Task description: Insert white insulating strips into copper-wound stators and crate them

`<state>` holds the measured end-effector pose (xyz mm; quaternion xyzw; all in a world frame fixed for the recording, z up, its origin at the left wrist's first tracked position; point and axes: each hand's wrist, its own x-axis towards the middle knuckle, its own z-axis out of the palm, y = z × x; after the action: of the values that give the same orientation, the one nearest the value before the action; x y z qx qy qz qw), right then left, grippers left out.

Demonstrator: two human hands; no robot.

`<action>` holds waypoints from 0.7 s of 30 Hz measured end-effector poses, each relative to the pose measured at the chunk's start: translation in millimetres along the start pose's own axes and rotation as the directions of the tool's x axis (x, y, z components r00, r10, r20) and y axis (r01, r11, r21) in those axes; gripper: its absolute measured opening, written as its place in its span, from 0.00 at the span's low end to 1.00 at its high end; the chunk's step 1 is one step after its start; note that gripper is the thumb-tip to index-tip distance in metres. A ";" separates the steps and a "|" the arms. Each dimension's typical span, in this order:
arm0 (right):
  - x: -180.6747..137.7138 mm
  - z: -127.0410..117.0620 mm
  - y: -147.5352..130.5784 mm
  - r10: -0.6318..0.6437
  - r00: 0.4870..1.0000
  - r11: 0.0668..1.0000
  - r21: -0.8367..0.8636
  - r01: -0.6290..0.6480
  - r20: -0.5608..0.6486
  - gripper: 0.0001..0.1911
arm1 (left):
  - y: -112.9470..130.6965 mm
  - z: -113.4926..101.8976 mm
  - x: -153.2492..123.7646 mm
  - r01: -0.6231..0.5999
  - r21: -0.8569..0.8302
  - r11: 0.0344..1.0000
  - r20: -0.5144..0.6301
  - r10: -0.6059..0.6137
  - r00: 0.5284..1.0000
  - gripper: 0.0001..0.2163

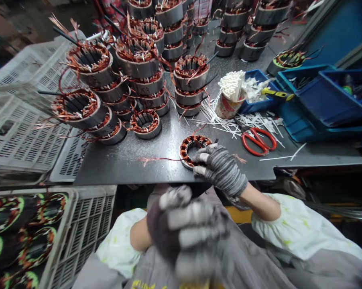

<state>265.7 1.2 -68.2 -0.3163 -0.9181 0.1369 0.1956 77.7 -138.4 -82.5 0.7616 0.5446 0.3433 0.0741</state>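
A motor stator point(185, 156) with copper windings lies near the front edge of the dark table, one wire stretching left from it. My right hand point(224, 168), in a grey striped glove, grips the stator's right side, its fingers over the rim and at the central opening. In front of my lap, off the table, my left hand point(193, 233) wears a dark glove with pale fingers. Motion smears those fingers, so their grip and anything in them cannot be made out. Red-handled scissors point(257, 142) lie to the right of the stator.
Stacks of stators point(139, 70) stand behind and left. A cup of white sticks point(230, 100), loose sticks point(220, 122) and blue bins point(325, 100) are at right. A plastic crate point(69, 237) of green-rimmed stators sits low at left.
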 end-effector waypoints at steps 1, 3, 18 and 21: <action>-1.5 2.4 0.2 -0.003 0.999 1.000 0.027 0.004 -0.039 0.11 | -4.7 6.4 8.9 -0.093 0.011 0.996 -0.031 0.093 0.995 0.14; -4.5 6.6 3.4 -0.018 0.996 0.997 0.076 0.024 -0.084 0.12 | -22.9 20.2 32.0 -0.222 0.027 0.975 -0.105 0.224 0.969 0.18; 50.0 -22.9 11.1 0.201 0.980 0.937 -0.292 -0.190 0.007 0.33 | -50.5 37.3 62.5 -0.274 0.220 0.936 0.002 0.281 0.960 0.12; 74.5 -29.9 3.3 0.332 0.896 0.864 -0.476 -0.163 0.295 0.25 | -45.7 40.1 61.2 -0.238 0.277 0.931 -0.010 0.251 0.968 0.11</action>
<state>226.9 54.8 -22.7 -0.4381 -0.8957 0.0075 -0.0755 76.8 -55.9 -107.9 0.8184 0.4892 0.2886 -0.0874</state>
